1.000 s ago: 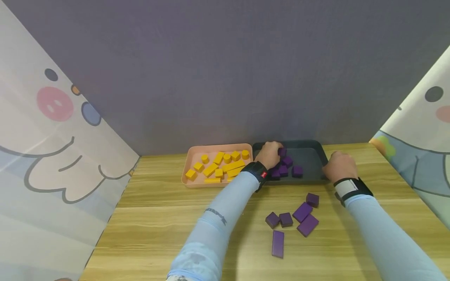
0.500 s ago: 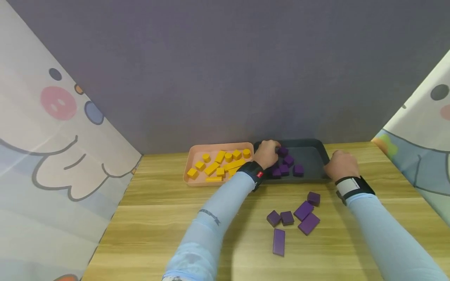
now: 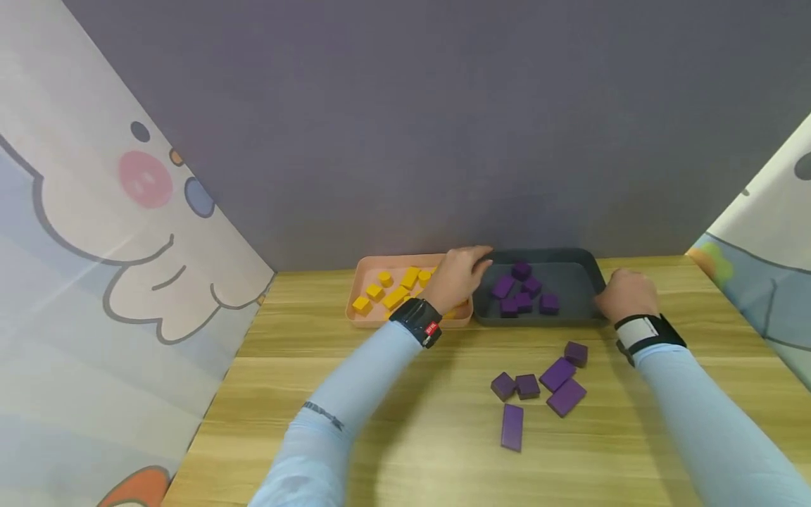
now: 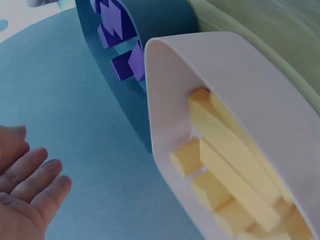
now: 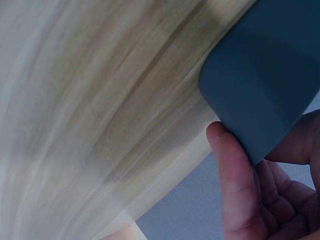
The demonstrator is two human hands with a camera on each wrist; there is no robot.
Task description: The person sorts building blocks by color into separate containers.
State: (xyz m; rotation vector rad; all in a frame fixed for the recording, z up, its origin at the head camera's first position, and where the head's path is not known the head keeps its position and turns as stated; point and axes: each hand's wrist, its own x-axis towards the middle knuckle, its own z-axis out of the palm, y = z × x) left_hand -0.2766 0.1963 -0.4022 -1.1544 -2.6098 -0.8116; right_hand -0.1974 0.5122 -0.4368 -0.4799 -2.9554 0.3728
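My left hand (image 3: 455, 278) hovers over the right part of the pink tray (image 3: 356, 285), which holds several yellow blocks (image 3: 395, 297). Its fingers (image 4: 37, 175) are loosely bent with nothing between them. To the right stands the dark tray (image 3: 573, 282), several purple blocks (image 3: 522, 303) grouped in its left half. My right hand (image 3: 627, 296) grips that tray's right wall; in the right wrist view, the wall of the dark tray (image 5: 265, 75) passes between the fingers (image 5: 232, 180) and thumb.
In front of the dark tray, more purple blocks lie on the wooden table (image 3: 285, 394): cubes (image 3: 527, 386) and flat oblong blocks (image 3: 512, 427). A grey wall (image 3: 405, 127) rises right behind both trays. Printed cloth (image 3: 76, 338) borders the left side.
My left hand has drawn back leftward from the dark tray and spread its fingers, leaving a purple block there. The right hand keeps its grip on the tray. The head view has shifted slightly.
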